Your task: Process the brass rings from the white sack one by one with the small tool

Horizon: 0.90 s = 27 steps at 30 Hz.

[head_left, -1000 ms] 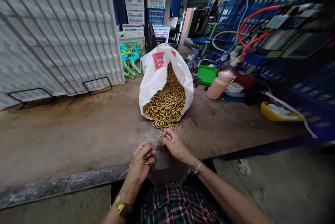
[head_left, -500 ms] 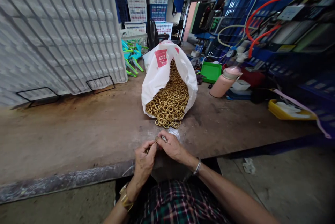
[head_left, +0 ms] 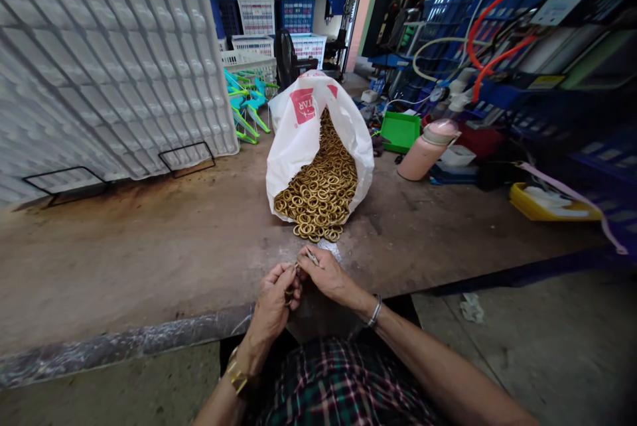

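My left hand (head_left: pixel 271 303) is closed around brass-coloured rings (head_left: pixel 288 296), partly hidden by the fingers. Thumb and forefinger pinch at its upper side, close against the fingertips of my right hand (head_left: pixel 326 277). That hand is closed on a small, slim grey metal tool (head_left: pixel 312 257), whose kind I cannot make out. Just beyond both hands, a white plastic bag (head_left: pixel 293 157) with red print lies on its side, mouth towards me. Many brass-coloured rings (head_left: pixel 326 190) fill it and spill onto the brown table (head_left: pixel 199 247).
Stacked white ribbed trays (head_left: pixel 119 68) stand at left behind black wire stands (head_left: pixel 186 157). Teal and green plastic pieces (head_left: pixel 249 107) lie beside the bag. To the right are a green tray (head_left: pixel 401 131), a pink bottle (head_left: pixel 423 154) and a yellow tray (head_left: pixel 547 207).
My left hand has turned slightly, so its curled fingers and a ring below them show more. The right hand stays close against it. The whole view has shifted slightly.
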{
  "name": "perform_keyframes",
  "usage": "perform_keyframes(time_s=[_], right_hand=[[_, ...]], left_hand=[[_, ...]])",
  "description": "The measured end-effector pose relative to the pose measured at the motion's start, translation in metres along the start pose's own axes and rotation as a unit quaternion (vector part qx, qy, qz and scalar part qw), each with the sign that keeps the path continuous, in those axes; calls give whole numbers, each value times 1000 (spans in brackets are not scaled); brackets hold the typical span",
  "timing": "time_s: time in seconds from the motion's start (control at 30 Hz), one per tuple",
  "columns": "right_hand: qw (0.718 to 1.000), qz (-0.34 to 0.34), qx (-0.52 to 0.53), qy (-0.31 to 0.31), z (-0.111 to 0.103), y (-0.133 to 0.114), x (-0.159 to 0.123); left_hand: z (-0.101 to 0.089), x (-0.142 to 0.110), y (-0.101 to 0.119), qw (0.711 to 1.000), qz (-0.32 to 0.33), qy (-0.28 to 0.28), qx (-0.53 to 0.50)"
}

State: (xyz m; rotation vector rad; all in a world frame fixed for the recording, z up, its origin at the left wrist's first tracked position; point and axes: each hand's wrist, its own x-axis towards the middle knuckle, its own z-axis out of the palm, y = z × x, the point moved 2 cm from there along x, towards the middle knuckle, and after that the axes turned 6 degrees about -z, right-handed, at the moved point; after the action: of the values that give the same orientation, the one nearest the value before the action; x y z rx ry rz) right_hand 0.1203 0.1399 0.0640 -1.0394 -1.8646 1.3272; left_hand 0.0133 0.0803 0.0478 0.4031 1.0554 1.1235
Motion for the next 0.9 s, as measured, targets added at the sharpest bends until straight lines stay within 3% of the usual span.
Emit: perform_keyframes(time_s=[0.37,0.43,0.53,0.67,0.77,0.9], right_hand=[[999,-9,41,-4,-2,-4,-1],[1000,4,-2,9,-4,-1,-1],[989,-10,-146,-4,-4,1,-4],[939,-52,-332,-74,0,1,-11],[915,-54,-387,-103,3,2,-14],[905,-56,-407,-112,6,2,-14]], left_hand=[[-2,-3,2,1000,-7,-7,-3],[-2,-5,3,1000,-7,-5,-5],[-2,-5,3,1000,3,0,-7],[-2,-5,3,1000,22,9,6],[-3,-5,2,999,42,13,28],[-8,-3,-1,994,67,21,79]])
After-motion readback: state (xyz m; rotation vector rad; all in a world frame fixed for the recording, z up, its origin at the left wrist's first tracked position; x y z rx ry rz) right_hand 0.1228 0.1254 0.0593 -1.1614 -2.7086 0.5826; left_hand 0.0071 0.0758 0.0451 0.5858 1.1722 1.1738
